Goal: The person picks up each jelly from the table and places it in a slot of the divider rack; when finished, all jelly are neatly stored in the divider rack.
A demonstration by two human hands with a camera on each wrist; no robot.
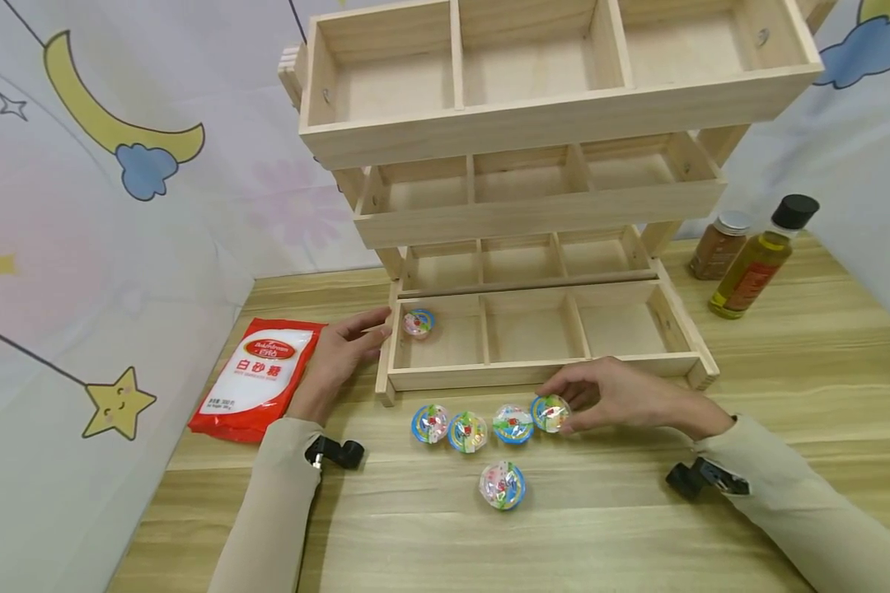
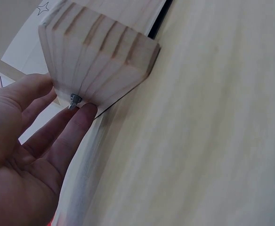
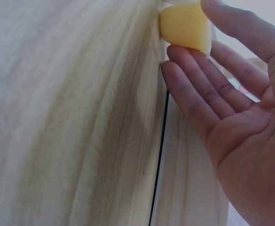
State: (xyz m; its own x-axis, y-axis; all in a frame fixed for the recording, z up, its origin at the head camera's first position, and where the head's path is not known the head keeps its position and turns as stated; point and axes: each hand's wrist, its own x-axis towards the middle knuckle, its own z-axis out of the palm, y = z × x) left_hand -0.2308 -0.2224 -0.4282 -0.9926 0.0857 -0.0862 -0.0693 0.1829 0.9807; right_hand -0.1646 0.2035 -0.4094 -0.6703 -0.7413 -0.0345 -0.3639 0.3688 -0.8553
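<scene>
My right hand (image 1: 615, 395) pinches a jelly cup (image 1: 550, 413) between thumb and fingers, at the right end of a row on the table. In the right wrist view the cup (image 3: 184, 26) shows yellow sides and sits close to the wood surface. My left hand (image 1: 341, 354) touches the left side of the wooden shelf rack (image 1: 541, 375) with its fingertips, beside a small metal bolt (image 2: 75, 100). Another jelly cup (image 1: 419, 324) sits in the left compartment of the rack's lowest front tray. More jelly cups (image 1: 467, 432) lie in the row, with one (image 1: 503, 485) nearer to me.
A red and white sugar bag (image 1: 255, 379) lies left of my left hand. Right of the rack stand a bottle of yellow oil (image 1: 756, 268) and a brown jar (image 1: 719, 245). Divided upper trays (image 1: 556, 123) overhang the lowest one.
</scene>
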